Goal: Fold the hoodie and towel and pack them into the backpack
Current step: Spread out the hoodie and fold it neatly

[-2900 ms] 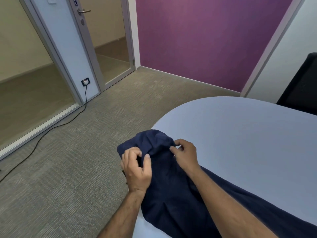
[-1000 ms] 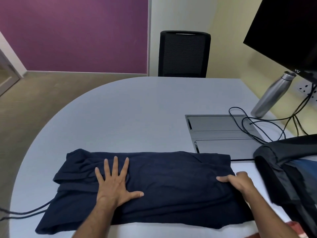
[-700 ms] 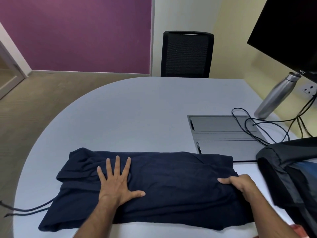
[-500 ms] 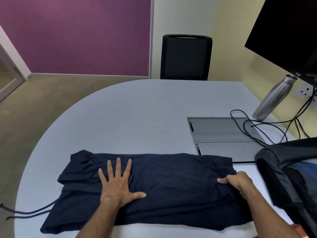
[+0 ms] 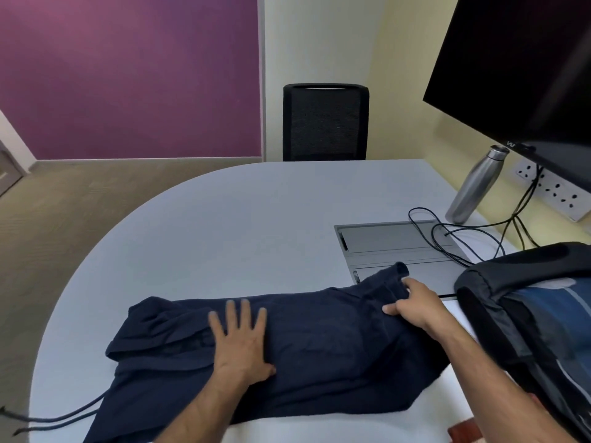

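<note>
A navy hoodie point(image 5: 319, 343) lies folded into a long strip across the near part of the pale table point(image 5: 240, 225). My left hand point(image 5: 238, 340) presses flat on its middle with fingers spread. My right hand point(image 5: 412, 303) grips the hoodie's right end and holds it raised off the table. A black and blue backpack point(image 5: 524, 308) lies at the right, close to that hand. Two hoodie drawstrings point(image 5: 54, 418) trail off the left edge. A red patch point(image 5: 460, 431) shows at the bottom right; I cannot tell what it is.
A grey cable hatch point(image 5: 393, 244) is set in the table behind the hoodie, with black cables point(image 5: 447, 238) looped over it. A steel bottle point(image 5: 476, 183) stands at the far right under a dark monitor point(image 5: 524, 68). A black chair point(image 5: 324, 123) stands at the far edge.
My right hand has lifted the hoodie's right end and moved it up and leftward. My left hand stays pressed flat on the middle.
</note>
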Demonstrator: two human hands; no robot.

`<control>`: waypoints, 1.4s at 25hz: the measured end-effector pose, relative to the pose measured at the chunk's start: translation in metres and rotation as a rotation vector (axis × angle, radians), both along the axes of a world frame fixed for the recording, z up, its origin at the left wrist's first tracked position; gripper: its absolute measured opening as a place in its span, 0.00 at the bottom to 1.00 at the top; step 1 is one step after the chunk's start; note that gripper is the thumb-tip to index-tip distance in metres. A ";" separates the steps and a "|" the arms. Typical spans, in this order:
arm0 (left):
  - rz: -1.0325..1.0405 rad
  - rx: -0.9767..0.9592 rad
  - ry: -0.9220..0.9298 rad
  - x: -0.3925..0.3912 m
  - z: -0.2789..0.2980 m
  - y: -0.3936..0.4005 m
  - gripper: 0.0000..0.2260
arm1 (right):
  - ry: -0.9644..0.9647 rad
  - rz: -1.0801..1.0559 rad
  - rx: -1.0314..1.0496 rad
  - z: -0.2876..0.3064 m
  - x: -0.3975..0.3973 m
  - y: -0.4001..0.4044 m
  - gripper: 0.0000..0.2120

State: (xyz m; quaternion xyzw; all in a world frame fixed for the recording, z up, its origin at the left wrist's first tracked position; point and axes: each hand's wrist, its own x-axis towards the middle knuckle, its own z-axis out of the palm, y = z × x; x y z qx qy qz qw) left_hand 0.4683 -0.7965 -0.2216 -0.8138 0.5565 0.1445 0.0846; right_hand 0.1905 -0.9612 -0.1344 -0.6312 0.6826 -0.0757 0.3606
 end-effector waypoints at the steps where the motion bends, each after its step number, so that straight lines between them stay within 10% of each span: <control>1: -0.030 -0.102 0.156 -0.015 0.014 -0.005 0.50 | 0.006 0.027 -0.003 0.009 0.009 0.004 0.20; 5: 0.376 -0.225 1.271 -0.068 0.088 -0.030 0.40 | 0.049 0.191 -0.054 0.041 0.056 0.031 0.27; 8: 0.548 -0.156 1.554 -0.068 0.112 -0.039 0.37 | -0.175 0.247 0.064 0.054 0.090 0.055 0.15; 13: 0.522 -0.208 1.524 -0.019 0.095 -0.016 0.23 | -0.756 0.058 0.501 0.045 0.109 0.073 0.20; 17: 0.582 -0.276 1.465 0.013 0.092 -0.004 0.23 | -0.877 -0.029 0.446 0.014 0.126 0.080 0.15; 23: 0.656 -0.326 1.485 0.091 0.102 0.024 0.27 | -0.510 0.107 -0.227 -0.054 0.153 0.097 0.13; 28: 0.777 -0.377 1.383 0.169 0.100 0.065 0.30 | -0.175 0.494 -0.140 -0.098 0.173 0.120 0.39; 35: 0.949 -0.271 0.929 0.221 0.036 0.105 0.31 | 0.141 0.636 -0.049 -0.122 0.192 0.140 0.47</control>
